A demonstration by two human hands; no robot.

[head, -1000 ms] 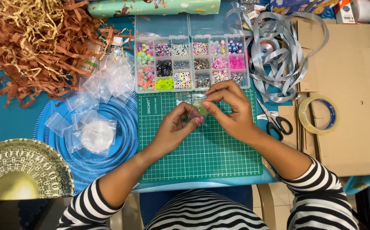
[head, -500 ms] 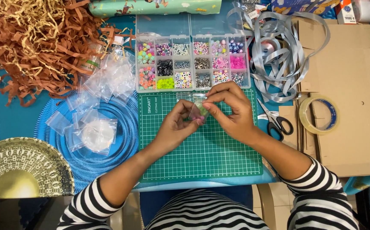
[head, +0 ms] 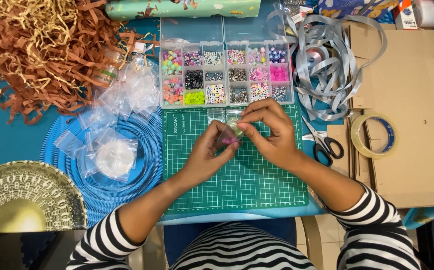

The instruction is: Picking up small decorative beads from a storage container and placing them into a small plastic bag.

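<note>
Both hands over the far edge of the green cutting mat (head: 237, 175), just near of the bead organiser box (head: 226, 74). Left hand (head: 206, 155) and right hand (head: 272, 130) both pinch one small clear zip bag (head: 231, 127) between fingertips, pink and green beads inside. Scissors (head: 322, 142) and tape roll (head: 374, 135) toward desk's right edge; spare bags (head: 112, 150) left.

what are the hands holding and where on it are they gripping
Both hands hold a small clear plastic bag with a few beads inside. The left hand pinches its lower edge and the right hand pinches its upper right edge, above the green cutting mat.
</note>
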